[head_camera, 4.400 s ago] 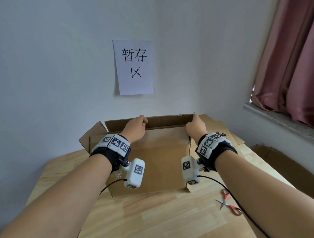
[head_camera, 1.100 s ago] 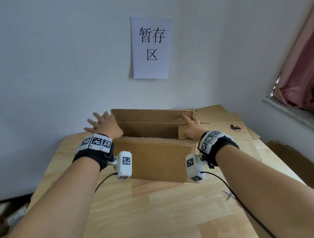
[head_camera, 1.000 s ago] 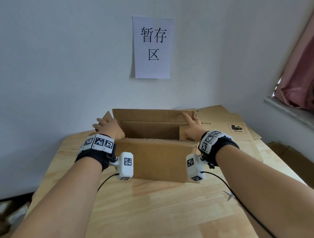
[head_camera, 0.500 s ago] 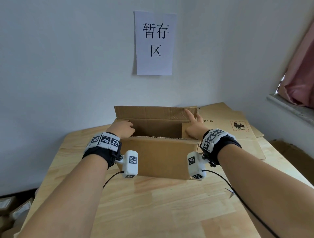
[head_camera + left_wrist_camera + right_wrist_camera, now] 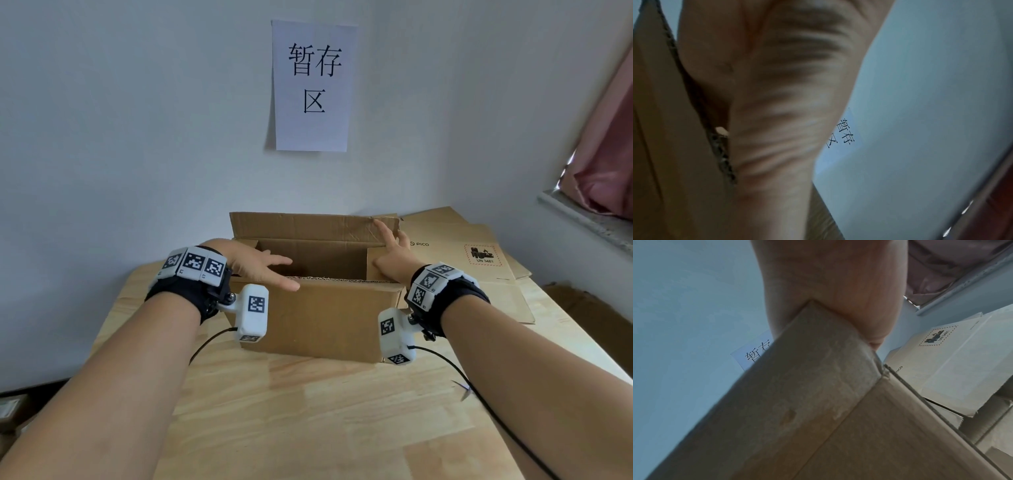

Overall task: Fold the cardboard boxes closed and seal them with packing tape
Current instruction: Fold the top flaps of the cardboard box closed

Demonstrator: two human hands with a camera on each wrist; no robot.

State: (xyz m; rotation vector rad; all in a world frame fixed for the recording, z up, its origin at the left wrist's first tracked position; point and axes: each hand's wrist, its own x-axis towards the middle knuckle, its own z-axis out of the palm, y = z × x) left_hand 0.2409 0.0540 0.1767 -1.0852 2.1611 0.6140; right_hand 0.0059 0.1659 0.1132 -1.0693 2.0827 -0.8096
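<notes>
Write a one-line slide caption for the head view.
Both hands, left hand and right hand, press the open cardboard box's flaps on a wooden table.

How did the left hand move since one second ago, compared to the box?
Yes: the left hand moved rightward, from outside the cardboard box's left end to over its open top.

left hand (image 5: 255,265) has folded the box's (image 5: 318,318) left flap inward, fingers now outstretched.

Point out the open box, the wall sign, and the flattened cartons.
open box (image 5: 322,315): head view, near front wall.
wall sign (image 5: 313,85): head view, middle of the paper sheet.
flattened cartons (image 5: 455,246): head view, top panel beside the printed mark.
</notes>
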